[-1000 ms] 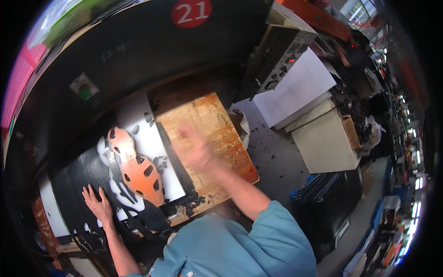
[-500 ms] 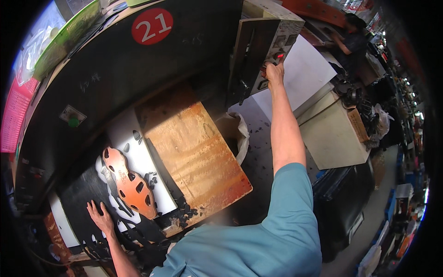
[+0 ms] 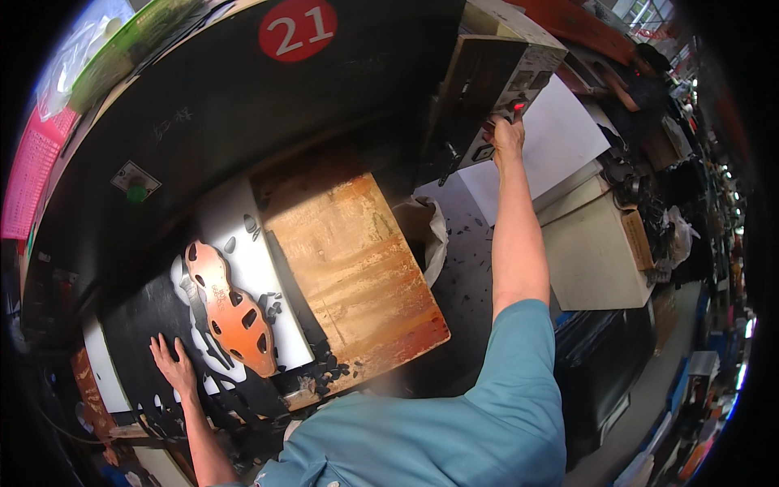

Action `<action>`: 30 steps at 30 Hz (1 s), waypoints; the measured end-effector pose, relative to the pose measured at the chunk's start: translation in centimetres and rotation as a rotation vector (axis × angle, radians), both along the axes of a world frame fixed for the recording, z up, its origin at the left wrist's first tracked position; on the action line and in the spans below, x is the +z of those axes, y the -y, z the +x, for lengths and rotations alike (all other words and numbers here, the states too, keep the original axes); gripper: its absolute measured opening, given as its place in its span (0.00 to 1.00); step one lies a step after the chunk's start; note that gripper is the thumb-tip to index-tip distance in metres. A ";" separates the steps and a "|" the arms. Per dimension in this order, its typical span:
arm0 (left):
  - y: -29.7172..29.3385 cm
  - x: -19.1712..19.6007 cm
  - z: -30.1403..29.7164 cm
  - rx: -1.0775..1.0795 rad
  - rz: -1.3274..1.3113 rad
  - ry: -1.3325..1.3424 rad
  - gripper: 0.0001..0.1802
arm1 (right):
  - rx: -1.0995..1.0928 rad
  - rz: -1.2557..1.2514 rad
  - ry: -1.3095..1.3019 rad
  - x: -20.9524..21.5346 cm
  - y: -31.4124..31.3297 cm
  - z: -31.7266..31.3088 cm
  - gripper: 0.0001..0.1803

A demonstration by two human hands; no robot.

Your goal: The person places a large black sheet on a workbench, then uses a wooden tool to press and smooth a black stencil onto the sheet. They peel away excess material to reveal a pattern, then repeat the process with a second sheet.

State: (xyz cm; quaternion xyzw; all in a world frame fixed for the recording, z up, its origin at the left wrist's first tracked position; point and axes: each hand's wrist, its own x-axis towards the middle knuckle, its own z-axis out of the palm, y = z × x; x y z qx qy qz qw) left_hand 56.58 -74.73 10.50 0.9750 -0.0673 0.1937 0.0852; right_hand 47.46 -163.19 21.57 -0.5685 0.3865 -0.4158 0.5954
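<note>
Running far-L to near-R on long axis, orange perforated plate (image 3: 229,312) lies over L part of white bd (image 3: 258,268), narrower half pointing far-L, broader half nr wearer. L hand (image 3: 173,367) L of white bd, flat on blk sheet (image 3: 134,325), fingers spread, grasping nothing; plate nearby to its R, apart. R hand (image 3: 505,134) well R of white bd, fingers bent at control box (image 3: 540,58); can't tell if clenched on anything. Plate well L of it.

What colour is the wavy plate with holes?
The wavy plate is orange, best seen in the head view.
</note>
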 end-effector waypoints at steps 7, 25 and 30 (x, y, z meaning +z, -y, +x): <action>-8.0 1.0 2.0 -0.091 -0.389 -0.076 0.28 | 0.492 -0.449 0.050 -0.3 -25.4 -1.8 0.26; -31.4 0.5 11.9 0.269 -0.162 -0.166 0.36 | 0.749 -1.028 -0.682 -1.9 -58.0 -2.6 0.59; -36.1 -0.7 14.1 0.192 -0.445 -0.315 0.27 | 0.710 -0.917 -0.677 -1.8 -58.4 -2.3 0.57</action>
